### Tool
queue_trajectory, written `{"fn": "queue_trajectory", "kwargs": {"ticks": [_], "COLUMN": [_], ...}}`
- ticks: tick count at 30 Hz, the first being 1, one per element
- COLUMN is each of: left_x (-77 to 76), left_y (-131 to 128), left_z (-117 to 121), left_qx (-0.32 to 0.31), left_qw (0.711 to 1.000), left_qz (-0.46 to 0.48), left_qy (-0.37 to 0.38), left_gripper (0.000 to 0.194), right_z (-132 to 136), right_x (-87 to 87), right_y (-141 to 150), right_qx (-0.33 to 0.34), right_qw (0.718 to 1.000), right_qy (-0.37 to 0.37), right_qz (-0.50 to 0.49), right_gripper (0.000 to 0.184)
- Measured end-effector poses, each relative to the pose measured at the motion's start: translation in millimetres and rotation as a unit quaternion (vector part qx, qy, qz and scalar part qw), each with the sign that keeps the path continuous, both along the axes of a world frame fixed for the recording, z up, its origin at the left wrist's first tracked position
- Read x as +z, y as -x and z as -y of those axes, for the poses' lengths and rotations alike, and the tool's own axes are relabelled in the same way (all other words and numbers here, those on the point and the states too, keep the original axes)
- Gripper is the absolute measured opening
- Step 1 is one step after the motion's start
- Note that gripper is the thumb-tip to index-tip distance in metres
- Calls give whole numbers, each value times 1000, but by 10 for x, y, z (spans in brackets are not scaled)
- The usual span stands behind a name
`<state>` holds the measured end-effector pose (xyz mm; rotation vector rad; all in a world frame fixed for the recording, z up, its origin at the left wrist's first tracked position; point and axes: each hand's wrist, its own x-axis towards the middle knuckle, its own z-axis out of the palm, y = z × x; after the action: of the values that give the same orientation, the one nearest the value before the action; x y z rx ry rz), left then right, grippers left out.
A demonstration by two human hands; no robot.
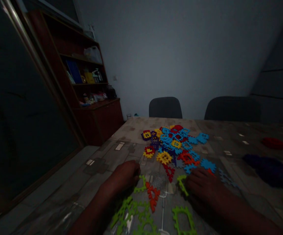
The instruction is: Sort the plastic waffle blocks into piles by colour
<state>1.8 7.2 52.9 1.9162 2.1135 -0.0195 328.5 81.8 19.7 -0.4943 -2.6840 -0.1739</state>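
While reaching over the table [112, 155], curling both hands.
Has left hand [128, 171] near lime bracket [144, 183], right hand [201, 182] at green frame [181, 186]; cannot tell grips.

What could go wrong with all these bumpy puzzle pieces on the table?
The right hand is right beside the colorful pile, so its fingers might bump the blue and orange pieces nearby and scatter them. The orange triangular piece lies close to the loose green pieces, so it could get mixed in with them. The room looks dim, so the dark purple pieces might be easy to miss.
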Motion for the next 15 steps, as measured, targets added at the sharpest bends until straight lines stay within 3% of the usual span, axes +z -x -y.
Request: {"fn": "queue_trajectory", "kwargs": {"ticks": [6,15], "left_x": [-15,22], "left_y": [-32,-61], "left_z": [-24,3], "left_qx": [-3,-14], "left_qw": [1000,1000], "left_qz": [3,16], "left_qy": [-13,-23], "left_gripper": [8,5], "right_z": [487,551], "right_x": [108,-289], "right_y": [-147,31], "right_qx": [37,30], "right_qw": [998,994], "right_qy": [6,3], "right_qz": [-48,-110], "right_gripper": [25,24]}}
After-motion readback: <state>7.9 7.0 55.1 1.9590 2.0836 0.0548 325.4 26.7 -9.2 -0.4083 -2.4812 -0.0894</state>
